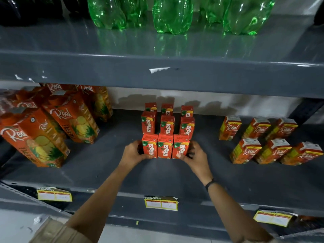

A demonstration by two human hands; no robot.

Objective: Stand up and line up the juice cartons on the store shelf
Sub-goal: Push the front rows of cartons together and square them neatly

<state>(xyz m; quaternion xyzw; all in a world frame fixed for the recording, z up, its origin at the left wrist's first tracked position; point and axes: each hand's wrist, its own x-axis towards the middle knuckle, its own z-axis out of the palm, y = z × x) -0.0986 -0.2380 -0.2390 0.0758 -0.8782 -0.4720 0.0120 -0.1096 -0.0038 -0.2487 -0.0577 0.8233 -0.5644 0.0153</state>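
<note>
Small red Maaza juice cartons stand upright in three rows of three on the grey middle shelf (pixel 157 174). The front row (pixel 165 146) has three cartons side by side. My left hand (pixel 134 152) presses against the left carton of that row. My right hand (pixel 194 154) presses against the right carton, its thumb on the carton's front. Both hands squeeze the row together from its ends. The middle row (pixel 167 124) and back row (pixel 167 108) stand behind, a little more spread apart.
Large Real pineapple cartons (pixel 70 118) stand at the left of the shelf. Small Real cartons (pixel 273 151) stand in two rows at the right. Green plastic bottles (pixel 172 14) fill the shelf above. Price tags (pixel 161 203) hang on the shelf's front edge.
</note>
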